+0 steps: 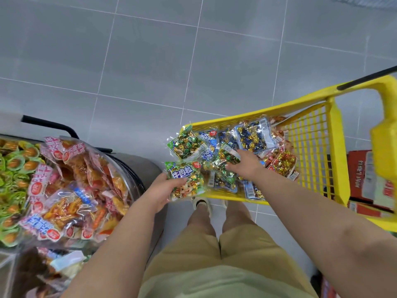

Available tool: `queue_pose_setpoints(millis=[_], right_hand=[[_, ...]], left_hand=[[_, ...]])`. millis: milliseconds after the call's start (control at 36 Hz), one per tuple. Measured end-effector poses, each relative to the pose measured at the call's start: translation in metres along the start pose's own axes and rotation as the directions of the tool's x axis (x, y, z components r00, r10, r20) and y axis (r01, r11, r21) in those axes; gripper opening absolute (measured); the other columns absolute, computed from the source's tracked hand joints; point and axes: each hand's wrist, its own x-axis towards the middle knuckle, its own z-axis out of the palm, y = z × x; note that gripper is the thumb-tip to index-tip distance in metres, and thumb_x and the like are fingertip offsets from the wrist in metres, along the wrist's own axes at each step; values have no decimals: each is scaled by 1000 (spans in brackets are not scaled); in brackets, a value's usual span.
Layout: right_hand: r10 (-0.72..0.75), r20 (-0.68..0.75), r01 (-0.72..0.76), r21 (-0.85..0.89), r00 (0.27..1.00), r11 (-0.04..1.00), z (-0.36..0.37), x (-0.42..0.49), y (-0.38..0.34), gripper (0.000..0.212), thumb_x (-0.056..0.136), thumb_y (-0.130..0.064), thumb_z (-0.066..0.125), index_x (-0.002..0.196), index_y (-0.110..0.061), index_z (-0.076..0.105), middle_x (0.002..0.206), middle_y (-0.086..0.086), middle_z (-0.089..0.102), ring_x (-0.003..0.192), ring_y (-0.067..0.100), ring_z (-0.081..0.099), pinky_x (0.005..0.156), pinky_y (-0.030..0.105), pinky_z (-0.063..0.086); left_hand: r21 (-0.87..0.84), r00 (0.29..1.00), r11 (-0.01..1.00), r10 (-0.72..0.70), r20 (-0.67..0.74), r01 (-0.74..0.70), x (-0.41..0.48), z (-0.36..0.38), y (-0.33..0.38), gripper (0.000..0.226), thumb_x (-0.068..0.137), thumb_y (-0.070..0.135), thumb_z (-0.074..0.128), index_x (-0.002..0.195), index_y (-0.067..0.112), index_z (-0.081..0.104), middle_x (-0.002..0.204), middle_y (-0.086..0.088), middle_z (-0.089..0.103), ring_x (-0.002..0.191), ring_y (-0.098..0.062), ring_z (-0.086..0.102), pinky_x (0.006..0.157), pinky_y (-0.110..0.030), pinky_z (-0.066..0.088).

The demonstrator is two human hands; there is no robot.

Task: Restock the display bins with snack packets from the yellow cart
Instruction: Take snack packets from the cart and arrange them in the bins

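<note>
At 8 o'clock, the display bin point(120, 168) is heaped with orange packets. The left hand point(163, 190) pinches a green snack packet point(185, 183) between thumb and curled fingers, at the yellow cart's point(340, 147) near rim. Toward 1 o'clock, the right hand point(245, 162) lies on the cart's packets with its fingers together; grip unclear.

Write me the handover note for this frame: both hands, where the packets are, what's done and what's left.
Hands: left grip holds a green packet at the near-left corner of the yellow cart. The right grip lies palm-down on the loose packets in the cart; whether it pinches one cannot be told.
Things: the display bin at left is piled with orange-red packets.
Done: one green packet picked up, not yet in a bin.
Left: carry it to the bins; many packets still lie in the cart.
</note>
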Motion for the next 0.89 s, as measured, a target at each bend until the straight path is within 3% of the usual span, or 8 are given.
queue_pose_setpoints(millis=[111,194,278,389,500,639,778,889], right_hand=[[45,-58,-54,-169,997,984,6,5,0,80,79,-51,68,137,-7,35,129,14,52,114,30,51,89,40,48],[108,-29,-111,-131,994,985,7,2,1,82,74,-49,74,135,-8,37,124,14,53,109,30,53,82,38,50],[114,40,-114,14,993,993,10,-3,5,72,75,-43,76,128,-5,46,122,15,57,94,26,55,73,32,46],[101,35,-107,323,994,940,7,-18,8,80,81,-36,72,144,-9,30,138,13,46,117,31,51,95,42,46],[84,-195,23,492,977,870,-3,-38,0,71,86,-33,66,142,-8,32,143,10,43,126,30,45,94,36,43],[-356,-529,467,87,770,880,-15,-75,-27,43,84,-13,68,125,-10,57,116,9,63,105,31,57,88,37,46],[-728,-252,667,-292,638,685,1,-91,-49,68,66,9,62,131,-9,54,134,14,54,123,36,50,104,49,39],[-800,-38,730,-387,599,564,20,-91,-58,67,82,0,50,145,-16,34,154,7,26,143,28,21,114,46,25]], left_hand=[[-9,1000,1000,1,-30,-1,0,-9,-7,31,86,2,66,114,12,57,106,-9,72,100,-28,68,91,-46,52],[-43,999,999,3,-39,-5,-2,-13,-7,25,87,-1,62,108,12,60,103,-11,73,94,-27,69,90,-45,52],[-47,997,999,-16,-72,13,-2,-16,-6,28,87,1,63,113,9,59,117,-14,67,113,-33,60,105,-52,40],[-72,996,997,-21,-92,15,-6,-15,0,19,89,2,61,107,8,61,117,-18,66,114,-36,59,107,-54,38],[-124,996,992,-12,-94,0,-9,-5,9,30,92,5,58,121,-3,57,111,-21,67,104,-35,63,104,-51,42],[-219,999,976,-9,-33,2,-17,12,23,36,98,36,49,115,7,63,113,-15,70,99,-27,68,85,-41,54],[-316,971,949,88,221,-14,-24,19,35,71,91,69,22,117,17,63,116,-13,69,102,-27,69,79,-39,57],[-268,961,962,113,252,-43,-32,8,34,52,82,51,54,118,15,62,111,-11,71,97,-26,70,75,-38,57]])
